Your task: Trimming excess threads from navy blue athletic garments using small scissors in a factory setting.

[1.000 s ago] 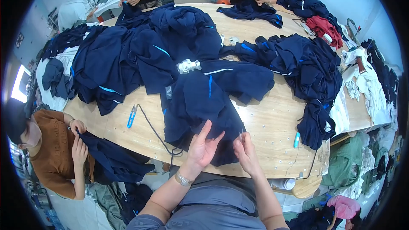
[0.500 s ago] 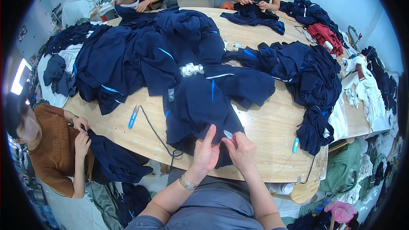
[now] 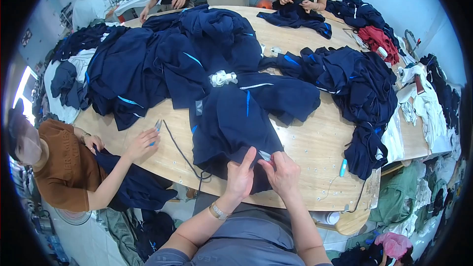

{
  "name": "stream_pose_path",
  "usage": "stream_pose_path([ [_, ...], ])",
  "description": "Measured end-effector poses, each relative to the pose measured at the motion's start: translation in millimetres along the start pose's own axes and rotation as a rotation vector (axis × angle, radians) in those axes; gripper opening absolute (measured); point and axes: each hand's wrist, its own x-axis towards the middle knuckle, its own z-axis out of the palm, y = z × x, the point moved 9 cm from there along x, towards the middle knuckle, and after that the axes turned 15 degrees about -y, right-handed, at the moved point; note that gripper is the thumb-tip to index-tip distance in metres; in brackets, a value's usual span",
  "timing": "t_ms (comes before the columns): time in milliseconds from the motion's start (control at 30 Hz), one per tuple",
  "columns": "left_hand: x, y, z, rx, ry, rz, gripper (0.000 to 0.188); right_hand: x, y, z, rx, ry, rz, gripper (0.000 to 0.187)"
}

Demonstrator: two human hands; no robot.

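Observation:
A navy garment (image 3: 229, 135) with bright blue and white trim spreads over the table in front of me, its near edge drawn up to my hands. My left hand (image 3: 240, 176) has its thumb raised and grips that edge, its fingers partly hidden by cloth. Beside it, my right hand (image 3: 283, 175) is closed in a pinch on the same edge. Between the two shows a small whitish pointed piece (image 3: 265, 156); whether it is trim or something separate I cannot tell. A bundle of white material (image 3: 222, 78) lies at the garment's far end.
At left, a co-worker's hand (image 3: 142, 143) is on blue-handled thread snips (image 3: 158, 125), near a dark cord (image 3: 180, 150). Navy garment heaps (image 3: 143, 64) cover the far left; another pile (image 3: 345, 79) lies right. A light-blue tool (image 3: 343, 168) sits near the right edge. Two people work opposite.
The co-worker at left has reached onto the table and put a hand on the thread snips. The far-left person's hands have come apart from the cloth. My hands have barely moved.

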Motion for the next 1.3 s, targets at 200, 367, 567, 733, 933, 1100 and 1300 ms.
stream_pose_path([
  [200, 1, -5, -9, 0.053, 0.007, 0.005, 0.01, -2, 5, 0, -0.013, -0.002, -0.022, 0.036],
  [367, 1, -8, -3, 0.008, -0.062, -0.025, 0.017, -10, 31, 11, 0.422, -0.008, 0.138, 0.035],
  [567, 1, -13, -3, -0.104, -0.062, -0.134, 0.019, -11, 32, 21, 0.779, -0.001, 0.171, 0.023],
  [733, 0, -10, -2, -0.11, -0.03, -0.14, 0.022, -11, 22, 15, 0.474, -0.043, 0.149, 0.03],
  [933, 1, -10, -4, -0.064, -0.001, -0.075, 0.022, -19, 23, 13, 0.448, 0.023, 0.142, 0.02],
  [1100, -7, -10, -15, 0.153, 0.054, -0.062, 0.022, -13, -8, -6, 0.344, 0.112, -0.229, 0.022],
  [1300, -9, -9, -13, 0.155, 0.092, -0.052, 0.03, -21, 16, 0, 0.52, 0.191, 0.038, 0.01],
])
